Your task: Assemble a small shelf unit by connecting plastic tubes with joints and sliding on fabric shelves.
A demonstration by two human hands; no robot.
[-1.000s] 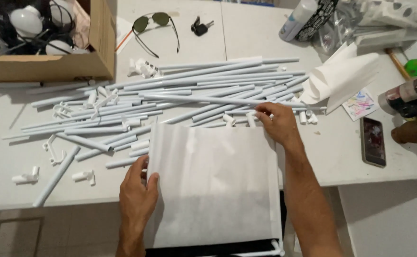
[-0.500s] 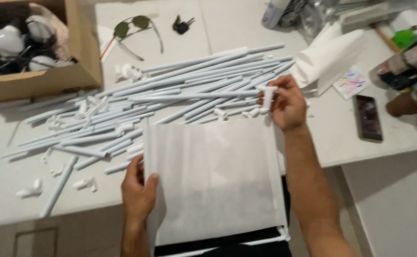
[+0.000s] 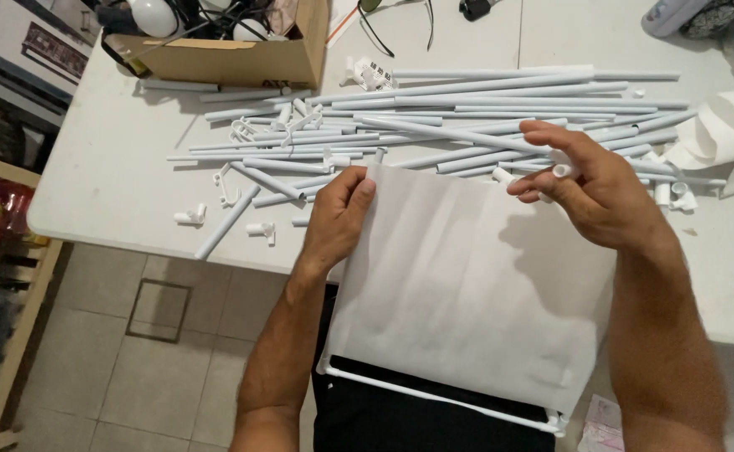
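White fabric panel (image 3: pixel 467 276) pinched at its corner by left hand (image 3: pixel 338 219); right hand (image 3: pixel 593 194) grips small connector (image 3: pixel 561 171)

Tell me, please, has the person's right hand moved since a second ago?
Yes. The right hand has lifted off the pile of white tubes and drawn back toward the white fabric panel, now pinching a small white connector.

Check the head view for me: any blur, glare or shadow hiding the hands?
Head view: sharp, evenly lit, no glare. The right hand casts a soft shadow on the white fabric panel; the left hand grips its edge, clearly visible.
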